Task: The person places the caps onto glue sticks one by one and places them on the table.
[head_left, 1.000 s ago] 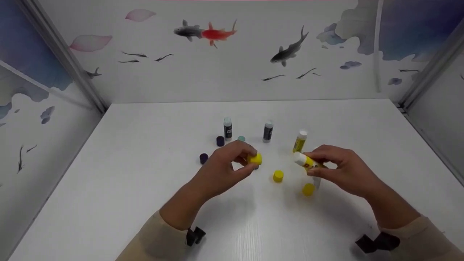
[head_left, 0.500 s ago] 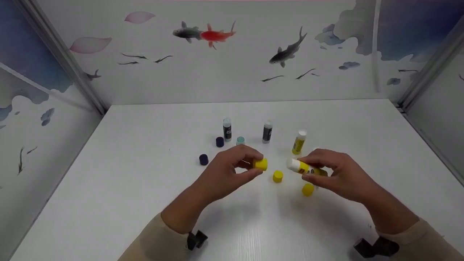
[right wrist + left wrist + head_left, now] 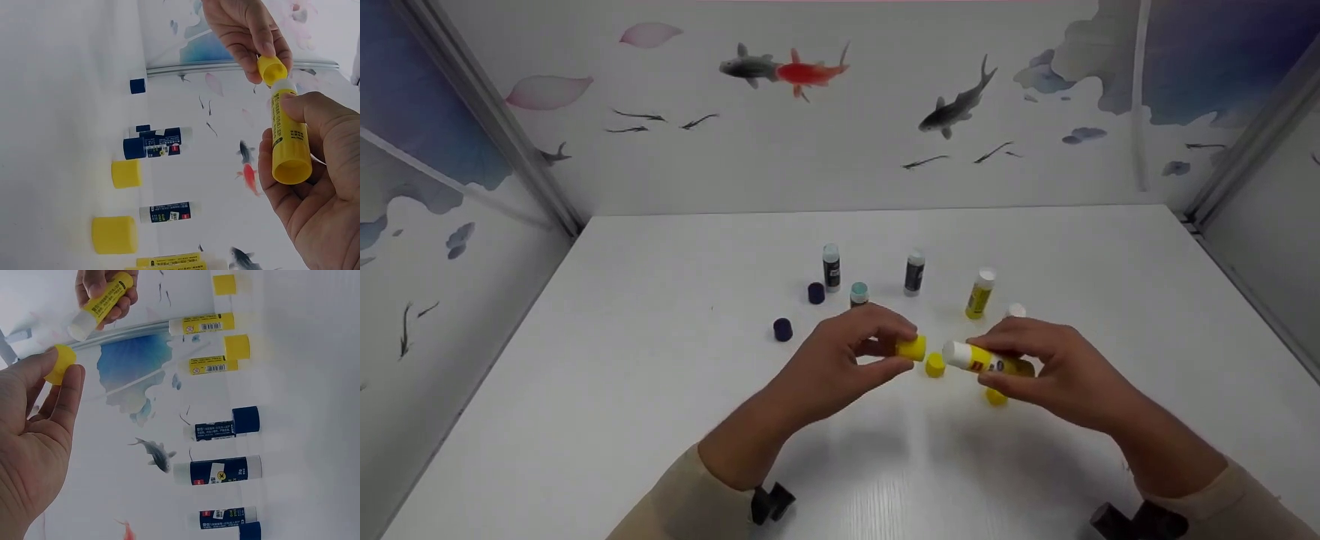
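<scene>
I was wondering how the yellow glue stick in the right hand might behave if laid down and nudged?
The yellow glue stick would probably roll, being cylindrical. It looks straight and undented in the right hand, so likely stiff.

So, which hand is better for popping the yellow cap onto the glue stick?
Probably the left hand: it pinches the yellow cap, whose hollow end faces the white end of the glue stick. The right hand is busy gripping that stick, so it seems better for holding steady.
</scene>
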{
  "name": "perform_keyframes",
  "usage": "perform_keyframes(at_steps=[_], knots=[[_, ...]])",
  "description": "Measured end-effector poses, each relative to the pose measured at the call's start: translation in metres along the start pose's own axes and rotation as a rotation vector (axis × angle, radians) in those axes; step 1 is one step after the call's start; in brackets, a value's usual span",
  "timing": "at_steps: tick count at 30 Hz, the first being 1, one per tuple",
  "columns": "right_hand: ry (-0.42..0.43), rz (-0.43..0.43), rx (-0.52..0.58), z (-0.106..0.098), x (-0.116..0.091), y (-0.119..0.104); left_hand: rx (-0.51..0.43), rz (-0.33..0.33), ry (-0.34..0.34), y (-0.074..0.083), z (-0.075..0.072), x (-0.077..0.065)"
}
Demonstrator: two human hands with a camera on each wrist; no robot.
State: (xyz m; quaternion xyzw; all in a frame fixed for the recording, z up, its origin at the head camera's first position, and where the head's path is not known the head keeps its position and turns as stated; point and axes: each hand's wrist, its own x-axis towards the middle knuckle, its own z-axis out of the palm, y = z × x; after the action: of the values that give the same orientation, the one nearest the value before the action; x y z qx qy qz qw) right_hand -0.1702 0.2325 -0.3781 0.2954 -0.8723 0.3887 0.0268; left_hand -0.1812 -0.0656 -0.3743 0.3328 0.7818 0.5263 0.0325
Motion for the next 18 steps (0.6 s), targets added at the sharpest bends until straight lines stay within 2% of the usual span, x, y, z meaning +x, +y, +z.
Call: perform_keyframes(at_steps=[11,18], knots=[[-0.011,-0.044,0.024,0.0056,-0.0016,-0.0035,0.02,0.022,-0.048,0.0036,0.0056,0.0],[-0.042,-0.014,0.031,0.0063,-0.0026,-0.0035,0.019,0.019,-0.074,0.0042,0.008,-0.0006]])
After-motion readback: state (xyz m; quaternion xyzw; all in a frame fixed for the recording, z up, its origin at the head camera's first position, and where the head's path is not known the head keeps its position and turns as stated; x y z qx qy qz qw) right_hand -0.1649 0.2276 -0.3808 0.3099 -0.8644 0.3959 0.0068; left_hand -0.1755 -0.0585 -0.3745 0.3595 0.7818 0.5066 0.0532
